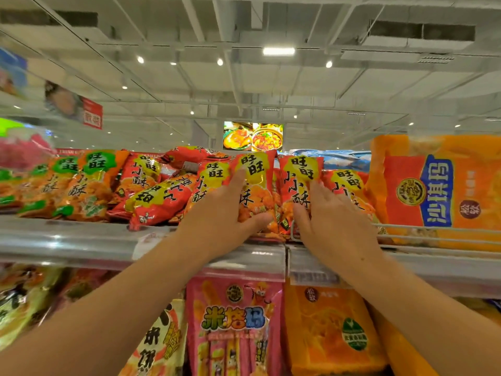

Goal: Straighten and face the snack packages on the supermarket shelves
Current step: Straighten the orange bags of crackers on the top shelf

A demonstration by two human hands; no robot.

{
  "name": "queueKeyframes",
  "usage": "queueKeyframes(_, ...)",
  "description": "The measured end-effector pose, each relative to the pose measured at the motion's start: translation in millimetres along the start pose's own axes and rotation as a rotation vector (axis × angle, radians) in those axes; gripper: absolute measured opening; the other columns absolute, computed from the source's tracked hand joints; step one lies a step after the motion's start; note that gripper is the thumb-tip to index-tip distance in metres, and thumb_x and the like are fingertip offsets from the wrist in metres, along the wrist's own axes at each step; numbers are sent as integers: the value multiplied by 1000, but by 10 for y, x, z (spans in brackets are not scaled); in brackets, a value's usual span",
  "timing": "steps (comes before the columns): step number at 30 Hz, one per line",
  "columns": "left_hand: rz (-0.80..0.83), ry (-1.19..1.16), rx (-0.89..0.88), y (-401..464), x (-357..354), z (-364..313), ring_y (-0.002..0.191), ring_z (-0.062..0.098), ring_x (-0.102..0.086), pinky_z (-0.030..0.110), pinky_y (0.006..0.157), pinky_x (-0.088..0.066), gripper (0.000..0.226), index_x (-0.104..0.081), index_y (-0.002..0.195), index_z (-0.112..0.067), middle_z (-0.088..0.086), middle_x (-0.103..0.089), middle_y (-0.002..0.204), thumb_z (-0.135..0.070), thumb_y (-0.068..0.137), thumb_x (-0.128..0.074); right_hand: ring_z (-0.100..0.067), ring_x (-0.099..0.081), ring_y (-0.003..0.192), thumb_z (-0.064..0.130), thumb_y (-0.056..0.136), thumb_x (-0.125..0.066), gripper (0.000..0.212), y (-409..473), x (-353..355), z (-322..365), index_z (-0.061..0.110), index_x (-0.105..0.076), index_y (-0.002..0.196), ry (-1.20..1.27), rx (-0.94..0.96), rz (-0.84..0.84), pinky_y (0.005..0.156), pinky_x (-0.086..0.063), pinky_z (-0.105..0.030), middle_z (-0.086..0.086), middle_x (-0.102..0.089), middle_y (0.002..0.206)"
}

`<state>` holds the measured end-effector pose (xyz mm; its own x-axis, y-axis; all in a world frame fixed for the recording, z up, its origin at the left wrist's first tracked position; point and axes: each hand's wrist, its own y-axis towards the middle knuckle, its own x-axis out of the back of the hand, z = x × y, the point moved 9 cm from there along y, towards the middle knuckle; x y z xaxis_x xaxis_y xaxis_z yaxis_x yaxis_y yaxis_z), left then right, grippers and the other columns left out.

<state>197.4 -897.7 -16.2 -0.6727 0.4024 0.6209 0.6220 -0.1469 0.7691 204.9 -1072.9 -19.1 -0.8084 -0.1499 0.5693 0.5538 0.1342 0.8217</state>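
Far left of the top shelf [67, 237] there's a row of orange bags with green label patches [81, 185], all reading 旺旺 up top and 小小酥 down the front, standing more or less upright but blurry at the edge. Just right of those, left of centre, the red versions are a mess: one red 旺旺 bag [160, 199] lies tipped on its side with the writing running diagonally, and another sits slumped behind it.

Dead centre, the left hand [222, 215] is spread flat against an upright red bag [254, 183], fingers up over the yellow 旺旺 patch and thumb hooked under along the bottom, so it's pressing and loosely clasping the pack, not fisted. Right beside it, touching, is a second red 小小酥 bag [298, 185], and the right hand [333, 221] lies open on it, fingers splayed over its right half and the next red bag behind.

Right side of the frame, a big orange package [433, 191] with a blue label strip leans behind a wire rail; its characters run sideways and I can't read them for sure.

Lower shelf, bottom centre: a pink bag [233, 327] with cartoon lettering 米塔玛 or close to it, then an orange bag with a green round badge [330, 332].
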Motion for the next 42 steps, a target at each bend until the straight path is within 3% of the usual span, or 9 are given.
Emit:
queueKeyframes(4, -138, 10, -65, -394, 404, 194, 126, 18, -47, 25, 95, -30, 68, -30, 150, -26, -1, -54, 136, -60, 93, -43, -37, -42, 130, 33, 95, -40, 51, -172, 252, 534, 8, -47, 139, 182, 226, -202, 108, -33, -52, -16, -47, 142)
queueKeyframes(9, -83, 174, 73, -1092, 974, 1037, 120, 20, -50, 30, 96, -36, 46, -59, 127, -17, 1, -59, 127, -39, 88, -49, -25, -40, 133, 35, 91, -45, 50, -355, 211, 1881, 15, -51, 136, 465, 511, -51, 111, -27, -41, -3, -50, 141)
queueKeyframes(13, -16, 318, 236, -1787, 1525, 1864, 113, 17, -55, 30, 93, -44, 49, -61, 125, -19, -3, -62, 122, -43, 85, -46, -14, -30, 137, 32, 92, -49, 57, -419, 104, 2989, 19, -35, 146, 600, 640, 26, 113, -19, -28, 4, -41, 147)
queueKeyframes(17, -46, 442, 367, -2515, 2217, 2667, 110, 21, -62, 31, 90, -46, 43, -65, 122, -20, -2, -65, 120, -39, 85, -54, -14, -20, 143, 35, 94, -46, 62, -429, -11, 4160, 17, -26, 150, 605, 737, 84, 118, -16, -31, 2, -31, 154)
queueKeyframes(22, -54, 454, 461, -3232, 2987, 3605, 129, 13, -46, 28, 105, -37, 48, -49, 139, -28, -10, -51, 139, -35, 92, -58, -19, 11, 148, 50, 97, -33, 74, -257, -329, 5397, 20, 2, 155, 438, 695, 164, 113, 13, -33, -1, 9, 162)
queueKeyframes(26, -56, 466, 496, -3482, 3396, 4121, 134, 11, -41, 24, 107, -32, 52, -46, 142, -29, -10, -45, 146, -34, 92, -59, -30, 2, 148, 59, 93, -27, 74, -236, -693, 5672, 20, -10, 154, 128, 601, 180, 117, -1, -53, -8, 6, 162)
queueKeyframes(29, -19, 477, 458, -3417, 3507, 4421, 137, 11, -39, 20, 108, -26, 56, -43, 145, -28, -8, -42, 149, -33, 92, -59, -34, -3, 147, 61, 90, -33, 78, -305, -763, 5642, 19, -18, 153, -6, 587, 160, 115, -5, -57, -13, -2, 162)
queueKeyframes(35, 117, 426, 407, -2876, 3342, 5090, 147, 15, -19, 32, 115, -25, 67, -20, 153, -31, -7, -15, 161, -44, 95, -51, -28, 13, 147, 59, 92, -31, 76, -223, -626, 6004, 24, -4, 154, 135, 581, 136, 117, 10, -49, -8, 10, 162)
queueKeyframes(42, 180, 492, 367, -2449, 3066, 5987, 150, 22, 13, 45, 119, -17, 88, 13, 150, -47, -8, 25, 160, -35, 93, -53, -25, -7, 147, 53, 91, -40, 71, 162, -409, 7182, 23, -17, 151, 401, 706, 4, 118, -11, -42, -5, -12, 161)
